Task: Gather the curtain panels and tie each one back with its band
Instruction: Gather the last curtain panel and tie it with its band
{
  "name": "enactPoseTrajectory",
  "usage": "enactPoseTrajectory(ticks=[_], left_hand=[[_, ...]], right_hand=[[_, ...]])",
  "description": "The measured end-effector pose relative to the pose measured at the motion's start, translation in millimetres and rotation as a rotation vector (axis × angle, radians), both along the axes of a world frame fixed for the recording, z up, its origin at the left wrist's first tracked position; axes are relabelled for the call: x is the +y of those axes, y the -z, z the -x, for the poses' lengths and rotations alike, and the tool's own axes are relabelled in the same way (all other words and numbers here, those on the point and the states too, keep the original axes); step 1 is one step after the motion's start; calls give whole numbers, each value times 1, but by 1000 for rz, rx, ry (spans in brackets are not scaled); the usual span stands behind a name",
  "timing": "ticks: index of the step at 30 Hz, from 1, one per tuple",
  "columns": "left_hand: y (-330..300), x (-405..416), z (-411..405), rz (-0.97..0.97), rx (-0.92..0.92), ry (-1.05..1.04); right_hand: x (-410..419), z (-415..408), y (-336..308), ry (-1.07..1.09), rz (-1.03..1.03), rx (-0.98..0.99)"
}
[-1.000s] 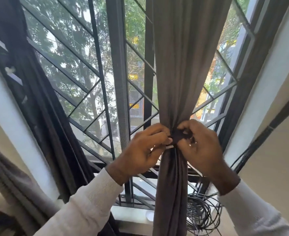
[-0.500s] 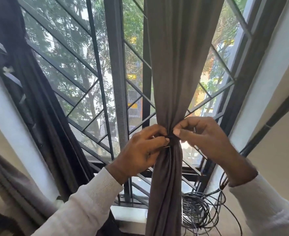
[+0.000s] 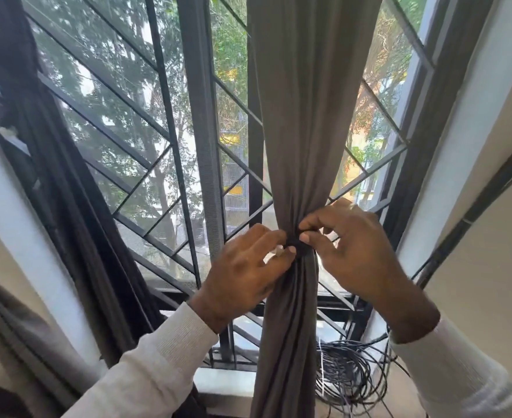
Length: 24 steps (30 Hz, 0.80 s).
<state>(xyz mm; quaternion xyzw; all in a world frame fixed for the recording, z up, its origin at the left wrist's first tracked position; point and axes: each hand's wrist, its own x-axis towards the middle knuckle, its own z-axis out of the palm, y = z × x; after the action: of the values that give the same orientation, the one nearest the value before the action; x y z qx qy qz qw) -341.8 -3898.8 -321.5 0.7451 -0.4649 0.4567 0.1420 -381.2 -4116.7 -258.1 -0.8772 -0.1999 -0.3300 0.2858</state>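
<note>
The fingers (image 3: 289, 251) of the left hand (image 3: 242, 276) are curling in toward the middle of the grey curtain panel (image 3: 306, 131), with the thumb tip and the forefinger tip pressing against the dark band (image 3: 294, 246) where it wraps the cloth. The other fingers of that hand are lying loosely bent over the left side of the gathered folds. The right hand (image 3: 354, 251) is meeting it from the other side: its thumb and forefinger are pinching the band at the same spot, while its remaining fingers are spreading half open above and behind, touching nothing that can be made out.

The panel is hanging in front of the window grille (image 3: 146, 164), just right of the central frame post. It is falling wide from the top, narrowing to a tight waist at the band, and then dropping in close vertical pleats to the bottom edge of the view. The band is showing only as a small dark patch between the two sets of fingertips; how it is fastened cannot be told.

A second, darker curtain (image 3: 76, 206) is hanging at the left side of the window, well apart from the hands. A coil of thin dark cable (image 3: 351, 375) is lying on the sill just right of the panel's lower part.
</note>
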Motion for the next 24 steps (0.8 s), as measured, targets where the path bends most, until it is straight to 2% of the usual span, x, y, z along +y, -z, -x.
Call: enactPoseTrajectory(ticks=[2,8,11,17,19,22,23,24], left_hand=[[1,0,3,-6,-54,4],[-2,0,10,0,-152,26],[0,0,13,-24,-167,28],[-4,2,17,-20,-157,22],[-6,5,18,-19,-138,27],[-7,8,18,12,-78,58],[-7,10,18,13,-66,68],[-7,12,17,2,-63,71]], right_hand=[[2,6,-5,-1,30,-43],[0,4,-20,-16,-85,64],[7,9,-25,1,-88,2],[14,18,-15,-33,208,-304],[16,21,-16,-59,253,-331],[16,19,-27,-98,-25,-108],[16,19,-29,-117,-84,-62],[18,21,-30,-129,-51,-75]])
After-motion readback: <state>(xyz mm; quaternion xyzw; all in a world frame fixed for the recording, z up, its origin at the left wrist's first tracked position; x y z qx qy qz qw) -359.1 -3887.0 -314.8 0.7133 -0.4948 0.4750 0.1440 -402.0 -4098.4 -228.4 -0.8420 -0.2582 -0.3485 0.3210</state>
